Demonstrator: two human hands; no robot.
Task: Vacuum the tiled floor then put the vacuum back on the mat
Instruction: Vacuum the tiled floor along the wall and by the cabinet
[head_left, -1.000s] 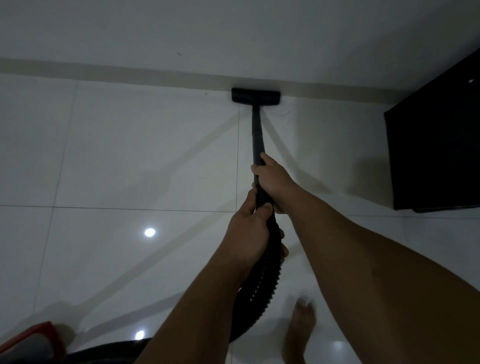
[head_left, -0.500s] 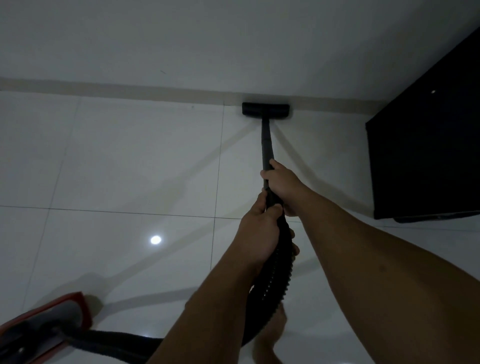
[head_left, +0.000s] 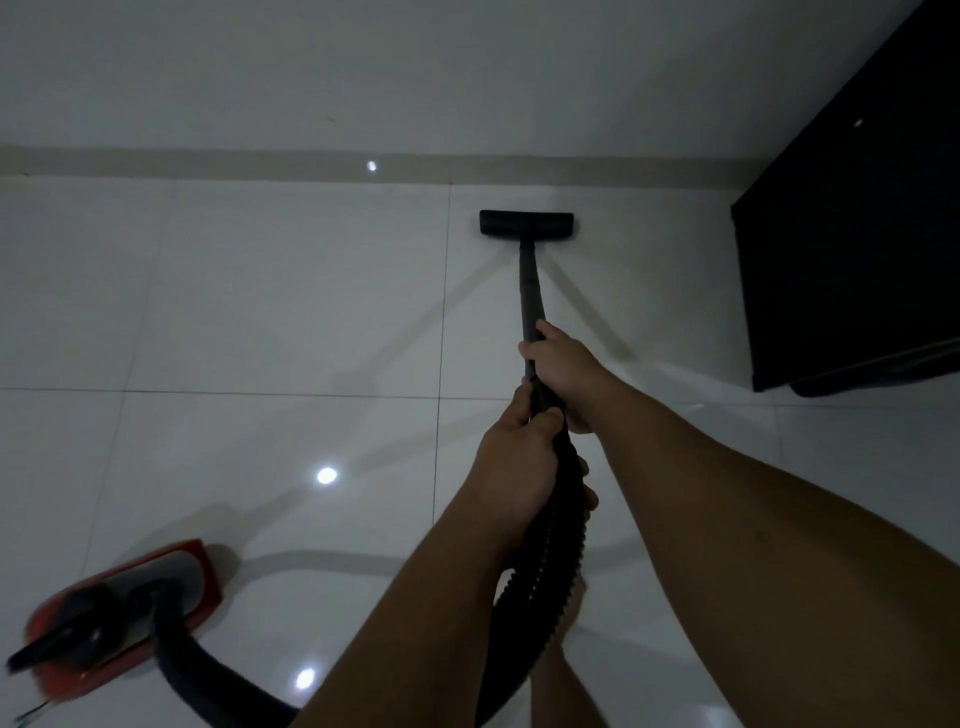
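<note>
I hold a black vacuum wand (head_left: 530, 291) with both hands. My right hand (head_left: 563, 366) grips it higher up the tube; my left hand (head_left: 514, 467) grips just below, where the ribbed black hose (head_left: 550, 561) begins. The flat black floor nozzle (head_left: 526, 222) rests on the glossy white tiled floor (head_left: 260, 312), a short way out from the wall's beige skirting (head_left: 208, 162). The hose loops down and left to the red and grey vacuum body (head_left: 119, 613) at the lower left. No mat is in view.
A tall black cabinet (head_left: 857, 234) stands at the right against the wall, close to the nozzle. A white wall (head_left: 363, 67) runs along the top. Part of my bare leg (head_left: 566, 691) shows below the hose. Ceiling lights reflect in the tiles.
The nozzle has come back from the skirting toward me. My view has shifted so the red vacuum body shows more fully at lower left, and the cabinet sits farther right.
</note>
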